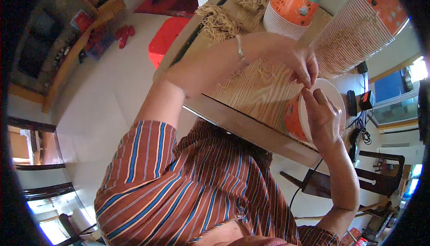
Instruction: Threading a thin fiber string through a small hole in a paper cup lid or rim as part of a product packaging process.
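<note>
My left hand (303,62), with a bracelet on its wrist, reaches across the table from the left, its fingertips pinched together. My right hand (323,117) comes up from the lower right with thumb and fingers closed, almost touching the left fingertips. Both hands meet at the rim of an orange paper bucket (293,117) with a white inside, near the table's front edge. What the fingertips pinch is too small to make out. Tan cords (221,24) lie in tangled heaps at the far left of the table, and a few loose strands lie beneath my left forearm.
A nested stack of orange buckets (291,11) stands at the back, and a longer leaning stack (354,35), draped with cords, is at the right. Black devices and cables (358,105) lie beyond the bucket. A red stool (165,40) is left of the wooden table (251,96).
</note>
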### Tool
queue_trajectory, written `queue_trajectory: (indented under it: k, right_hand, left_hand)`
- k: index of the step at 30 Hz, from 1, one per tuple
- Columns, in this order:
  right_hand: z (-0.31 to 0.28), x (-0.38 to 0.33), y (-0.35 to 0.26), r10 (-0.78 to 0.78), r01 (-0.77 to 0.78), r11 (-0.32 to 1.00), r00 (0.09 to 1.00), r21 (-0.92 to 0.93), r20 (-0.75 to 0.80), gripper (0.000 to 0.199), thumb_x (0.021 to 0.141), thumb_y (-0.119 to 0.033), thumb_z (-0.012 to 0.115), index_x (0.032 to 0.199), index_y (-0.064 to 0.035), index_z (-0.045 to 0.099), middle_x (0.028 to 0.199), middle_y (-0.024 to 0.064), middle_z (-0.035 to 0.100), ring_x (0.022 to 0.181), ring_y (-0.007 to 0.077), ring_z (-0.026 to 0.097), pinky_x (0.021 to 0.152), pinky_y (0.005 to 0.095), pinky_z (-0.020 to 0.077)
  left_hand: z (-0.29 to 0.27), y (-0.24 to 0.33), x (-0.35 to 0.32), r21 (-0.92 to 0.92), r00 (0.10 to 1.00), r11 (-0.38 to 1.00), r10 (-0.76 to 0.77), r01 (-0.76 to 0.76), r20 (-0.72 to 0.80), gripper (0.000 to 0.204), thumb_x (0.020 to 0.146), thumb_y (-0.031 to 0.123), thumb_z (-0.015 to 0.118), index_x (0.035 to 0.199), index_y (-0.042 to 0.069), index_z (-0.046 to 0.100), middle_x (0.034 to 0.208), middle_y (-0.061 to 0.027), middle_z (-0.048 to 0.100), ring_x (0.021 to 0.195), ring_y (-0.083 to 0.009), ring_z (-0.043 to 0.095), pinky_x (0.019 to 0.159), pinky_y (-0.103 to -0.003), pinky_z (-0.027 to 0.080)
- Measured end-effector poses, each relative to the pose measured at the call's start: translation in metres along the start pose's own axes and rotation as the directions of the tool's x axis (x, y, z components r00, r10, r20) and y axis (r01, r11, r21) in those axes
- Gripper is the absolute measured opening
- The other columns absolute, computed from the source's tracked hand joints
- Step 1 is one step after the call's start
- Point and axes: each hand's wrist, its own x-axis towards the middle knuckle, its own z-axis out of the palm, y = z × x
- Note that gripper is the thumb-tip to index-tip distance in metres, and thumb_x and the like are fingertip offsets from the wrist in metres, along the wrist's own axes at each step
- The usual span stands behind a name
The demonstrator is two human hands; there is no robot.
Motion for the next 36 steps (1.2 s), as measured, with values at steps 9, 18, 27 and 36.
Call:
queue_trajectory:
  k: [9, 18, 27, 36]
  right_hand:
    - [0.005, 0.004, -0.001, -0.046, 0.043, 0.985, 0.999, -0.165, -0.019, 0.032, 0.078, -0.01, 0.057, 0.109, -0.0065, 0.055, 0.094, 0.008, 0.06, 0.079, 0.023, 0.064, 0.061, 0.0369, 0.052]
    - [0.01, -0.003, 0.002, -0.042, 0.028, 0.98, 0.997, -0.197, -0.068, 0.033, 0.077, -0.011, 0.057, 0.11, -0.0066, 0.055, 0.098, 0.008, 0.062, 0.077, 0.0226, 0.064, 0.06, 0.0373, 0.0521]
    - [0.006, -0.017, 0.008, -0.04, 0.04, 0.999, 0.996, 0.007, -0.081, 0.037, 0.076, -0.006, 0.058, 0.113, -0.0075, 0.06, 0.099, 0.009, 0.063, 0.081, 0.0225, 0.065, 0.061, 0.0364, 0.0524]
    - [0.006, -0.022, -0.009, -0.097, 0.083, 0.985, 0.991, -0.15, -0.088, 0.038, 0.074, -0.013, 0.059, 0.111, -0.0035, 0.059, 0.097, 0.0088, 0.063, 0.081, 0.0211, 0.065, 0.063, 0.0341, 0.0523]
  left_hand:
    - [-0.013, 0.048, 0.069, 0.724, 0.82, 0.689, -0.436, 0.039, 0.371, 0.021, 0.077, 0.022, 0.068, 0.087, 0.004, 0.07, 0.072, -0.0047, 0.065, 0.061, -0.0167, 0.06, 0.057, -0.031, 0.048]
    - [-0.008, 0.078, 0.058, 0.781, 0.843, 0.622, -0.448, 0.054, 0.298, 0.031, 0.071, 0.027, 0.072, 0.095, 0.007, 0.068, 0.091, -0.0047, 0.066, 0.076, -0.0186, 0.061, 0.068, -0.034, 0.051]
    - [0.002, 0.049, 0.046, 0.554, 0.943, 0.831, -0.147, -0.047, 0.3, 0.029, 0.073, 0.023, 0.072, 0.092, 0.001, 0.07, 0.082, -0.0067, 0.07, 0.072, -0.0176, 0.062, 0.067, -0.034, 0.049]
    - [0.008, 0.047, 0.049, 0.417, 0.877, 0.909, -0.206, 0.007, 0.435, 0.022, 0.076, 0.018, 0.069, 0.09, 0.001, 0.07, 0.081, -0.0057, 0.069, 0.069, -0.0155, 0.062, 0.066, -0.031, 0.05]
